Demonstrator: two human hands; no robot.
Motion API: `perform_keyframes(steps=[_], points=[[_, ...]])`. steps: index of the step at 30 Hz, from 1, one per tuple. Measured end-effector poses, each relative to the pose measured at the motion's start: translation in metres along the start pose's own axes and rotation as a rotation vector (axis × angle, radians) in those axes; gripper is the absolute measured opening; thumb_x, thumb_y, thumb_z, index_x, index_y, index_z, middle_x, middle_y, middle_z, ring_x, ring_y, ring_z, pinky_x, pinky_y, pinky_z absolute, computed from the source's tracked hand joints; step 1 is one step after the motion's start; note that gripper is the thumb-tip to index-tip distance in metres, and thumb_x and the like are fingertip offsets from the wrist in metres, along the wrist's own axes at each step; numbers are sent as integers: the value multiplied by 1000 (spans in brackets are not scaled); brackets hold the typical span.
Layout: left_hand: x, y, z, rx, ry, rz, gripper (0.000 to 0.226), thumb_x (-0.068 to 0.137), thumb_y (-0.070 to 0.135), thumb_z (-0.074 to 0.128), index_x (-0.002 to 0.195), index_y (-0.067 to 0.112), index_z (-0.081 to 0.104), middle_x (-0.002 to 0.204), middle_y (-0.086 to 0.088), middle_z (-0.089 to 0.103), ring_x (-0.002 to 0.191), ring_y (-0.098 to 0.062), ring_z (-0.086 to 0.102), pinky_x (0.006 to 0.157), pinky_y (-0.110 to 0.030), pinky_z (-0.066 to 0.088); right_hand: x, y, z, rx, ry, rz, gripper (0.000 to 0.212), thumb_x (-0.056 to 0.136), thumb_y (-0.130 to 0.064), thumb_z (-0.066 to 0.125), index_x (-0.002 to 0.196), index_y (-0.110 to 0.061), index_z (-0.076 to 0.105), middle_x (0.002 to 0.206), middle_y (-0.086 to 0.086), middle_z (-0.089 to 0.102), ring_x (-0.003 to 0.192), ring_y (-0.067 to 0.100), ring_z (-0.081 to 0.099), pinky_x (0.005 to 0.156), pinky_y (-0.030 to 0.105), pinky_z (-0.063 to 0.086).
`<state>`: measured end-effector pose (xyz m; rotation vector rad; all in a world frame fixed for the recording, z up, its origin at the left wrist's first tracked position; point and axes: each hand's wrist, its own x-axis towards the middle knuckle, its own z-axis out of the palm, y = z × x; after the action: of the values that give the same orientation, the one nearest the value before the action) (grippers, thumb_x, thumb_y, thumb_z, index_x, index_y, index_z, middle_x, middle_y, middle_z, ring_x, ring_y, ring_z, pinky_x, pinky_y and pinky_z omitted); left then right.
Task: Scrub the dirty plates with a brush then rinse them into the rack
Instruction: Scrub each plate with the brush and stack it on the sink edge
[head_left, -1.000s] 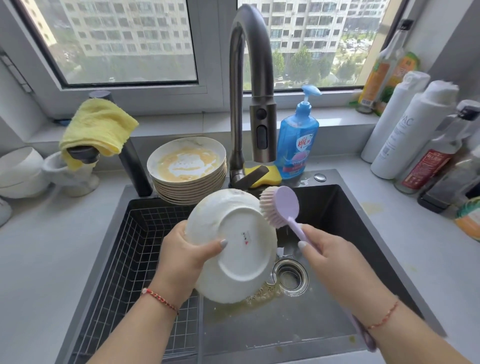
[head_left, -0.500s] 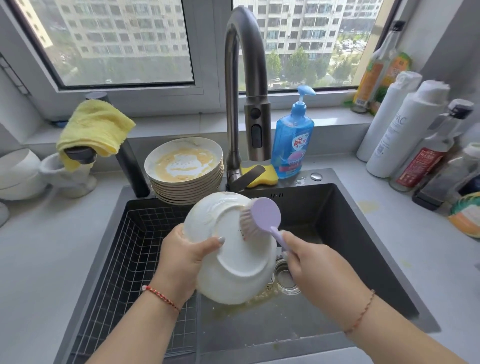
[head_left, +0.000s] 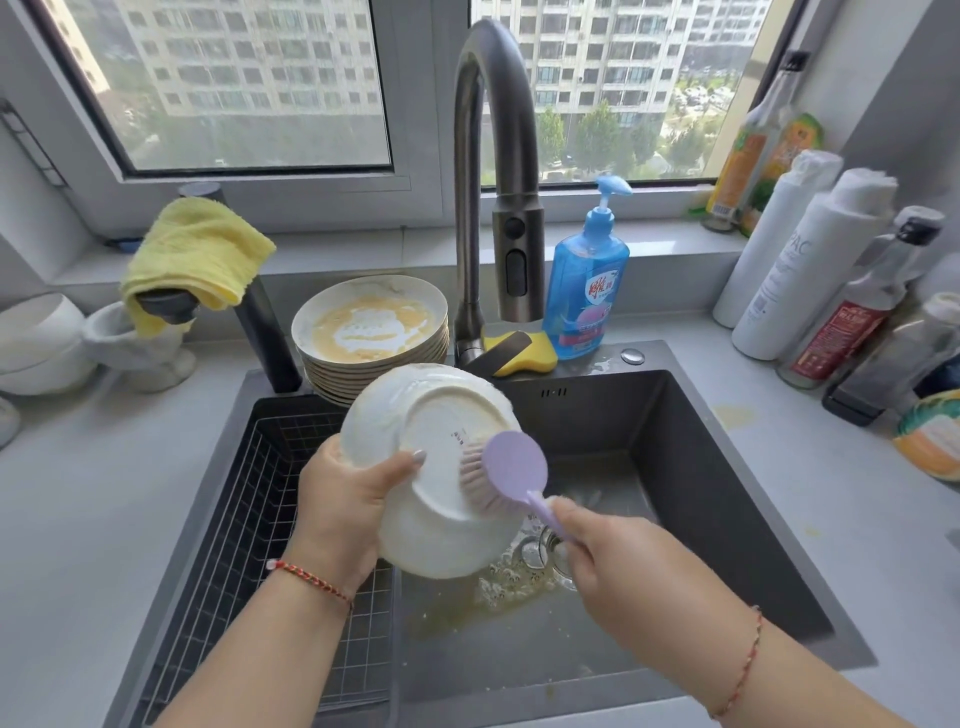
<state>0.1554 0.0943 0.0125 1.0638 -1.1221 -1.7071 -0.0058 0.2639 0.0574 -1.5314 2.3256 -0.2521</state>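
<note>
My left hand (head_left: 345, 501) grips a white plate (head_left: 431, 431) by its left rim, tilted over the dark sink with its underside toward me. My right hand (head_left: 618, 558) holds the handle of a lilac dish brush (head_left: 511, 467), whose bristles press on the lower right of the plate's base. A stack of dirty plates (head_left: 371, 332), the top one smeared yellow, stands at the sink's back edge. The wire rack (head_left: 249, 499) fills the left half of the sink and holds nothing visible.
A tall faucet (head_left: 493, 171) arches above the plate. Blue soap bottle (head_left: 587, 291) and yellow sponge (head_left: 522, 353) sit behind the sink. Several bottles (head_left: 810, 265) line the right counter. A yellow cloth (head_left: 195, 260) hangs at back left. Yellowish residue lies near the drain (head_left: 540, 556).
The brush has come from the plate's upper right edge down onto its base, toward the lower right. The plate has turned slightly in my left hand.
</note>
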Motion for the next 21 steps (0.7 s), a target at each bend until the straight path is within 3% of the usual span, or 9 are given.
perform_keyframes(steps=[5, 9, 12, 17, 21], points=[[1, 0, -2, 0, 4, 23, 78, 46, 10, 93, 117, -1, 62, 108, -21, 72, 98, -40, 71, 84, -62, 55, -15, -17, -2, 74, -105, -122, 52, 99, -29, 35, 139, -60, 23, 60, -7, 40, 48, 8, 41, 49, 18, 29], [1, 3, -5, 3, -15, 42, 74, 50, 5, 91, 117, 1, 61, 109, -18, 72, 99, -37, 71, 84, -56, 57, -5, 4, -4, -4, -36, 0, 51, 99, -29, 34, 140, -58, 22, 70, -5, 48, 60, 13, 45, 56, 25, 37], [0, 1, -7, 17, -41, 28, 82, 45, 18, 91, 119, 0, 61, 111, -19, 72, 101, -39, 70, 85, -59, 56, 11, 9, -12, 34, -15, 51, 47, 100, -29, 33, 140, -53, 28, 68, -6, 53, 58, 11, 47, 60, 29, 43], [-8, -6, 3, 93, -45, 20, 84, 36, 26, 93, 112, 3, 64, 105, -20, 73, 97, -42, 70, 81, -65, 55, 30, -14, -15, 116, 74, -37, 48, 100, -31, 37, 142, -51, 27, 77, -2, 54, 68, 20, 49, 66, 30, 45], [-7, -3, -4, 94, -56, 26, 86, 39, 25, 93, 116, 1, 63, 108, -21, 72, 98, -43, 70, 82, -65, 55, 29, -15, -15, 121, 62, -77, 48, 100, -29, 38, 142, -51, 29, 66, -4, 50, 62, 17, 49, 64, 31, 45]])
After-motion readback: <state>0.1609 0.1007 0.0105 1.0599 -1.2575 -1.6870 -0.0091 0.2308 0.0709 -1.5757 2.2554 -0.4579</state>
